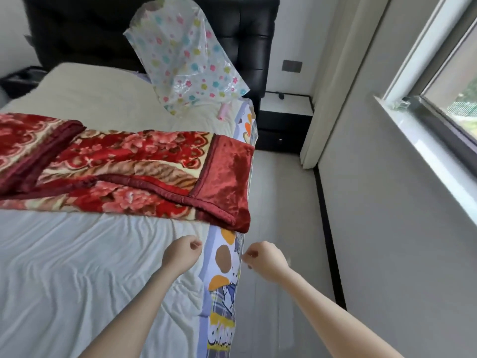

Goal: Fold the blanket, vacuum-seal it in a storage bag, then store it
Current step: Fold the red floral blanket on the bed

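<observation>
Only the one head view here. Both arms reach out forward. The left hand (182,254) hangs over the white sheet (77,267) with its fingers curled in and nothing in them. The right hand (265,257) is curled the same way just past the bed's right edge and looks empty too.

The cartoon-print sheet (224,288) down the bed's side has yellow lettering low down, but it's too blurry to read.

The red floral blanket (124,171) lies across the bed in a long folded strip, its end at the right edge just beyond the hands. The clear flower-print storage bag (188,55) stands up crumpled at the far corner, in front of the black padded headboard (247,34). There's a black nightstand (284,125), a pale curtain (343,81), a window (449,81) on the right and a grey floor (278,202).
</observation>
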The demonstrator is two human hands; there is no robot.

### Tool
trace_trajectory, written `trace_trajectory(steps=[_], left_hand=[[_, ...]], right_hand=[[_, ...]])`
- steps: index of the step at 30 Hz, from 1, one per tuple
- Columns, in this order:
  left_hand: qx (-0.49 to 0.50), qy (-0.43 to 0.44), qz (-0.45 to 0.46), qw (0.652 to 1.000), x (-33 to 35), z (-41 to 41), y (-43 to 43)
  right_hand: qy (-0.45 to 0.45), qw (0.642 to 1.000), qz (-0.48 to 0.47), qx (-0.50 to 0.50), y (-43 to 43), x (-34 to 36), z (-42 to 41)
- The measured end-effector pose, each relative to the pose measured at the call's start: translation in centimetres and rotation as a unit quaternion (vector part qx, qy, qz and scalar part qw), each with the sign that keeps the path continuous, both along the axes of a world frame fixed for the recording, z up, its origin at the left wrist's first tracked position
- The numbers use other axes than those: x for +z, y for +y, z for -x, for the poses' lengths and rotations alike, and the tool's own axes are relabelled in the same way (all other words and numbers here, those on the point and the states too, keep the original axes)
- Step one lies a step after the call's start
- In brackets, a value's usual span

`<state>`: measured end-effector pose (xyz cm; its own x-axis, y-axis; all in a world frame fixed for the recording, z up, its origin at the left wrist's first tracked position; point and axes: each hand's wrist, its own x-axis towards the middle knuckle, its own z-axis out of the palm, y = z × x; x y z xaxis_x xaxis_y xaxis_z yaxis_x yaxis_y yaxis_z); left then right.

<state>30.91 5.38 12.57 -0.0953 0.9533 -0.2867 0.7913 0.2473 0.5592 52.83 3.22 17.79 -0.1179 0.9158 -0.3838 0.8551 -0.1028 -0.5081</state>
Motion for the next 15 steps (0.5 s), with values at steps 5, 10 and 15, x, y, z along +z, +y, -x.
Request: trace_trajectory(steps=[5, 10, 15], left_hand=[[0.047, -0.023, 0.017, 0.998, -2.2, -0.6, 2.7], [0.072, -0.03, 0.039, 0.996, -3.7, -1.2, 7.6], [0.099, -0.026, 0.059, 0.993, -5.0, -1.0, 10.7]], right_hand=[[0.008, 0.999, 0.031, 0.026, 5.1, -2.2, 0.0], [0.026, 0.998, 0.027, 0.041, 11.2, -4.6, 0.5], [0.048, 0.998, 0.025, 0.041, 15.4, -6.0, -0.1]])
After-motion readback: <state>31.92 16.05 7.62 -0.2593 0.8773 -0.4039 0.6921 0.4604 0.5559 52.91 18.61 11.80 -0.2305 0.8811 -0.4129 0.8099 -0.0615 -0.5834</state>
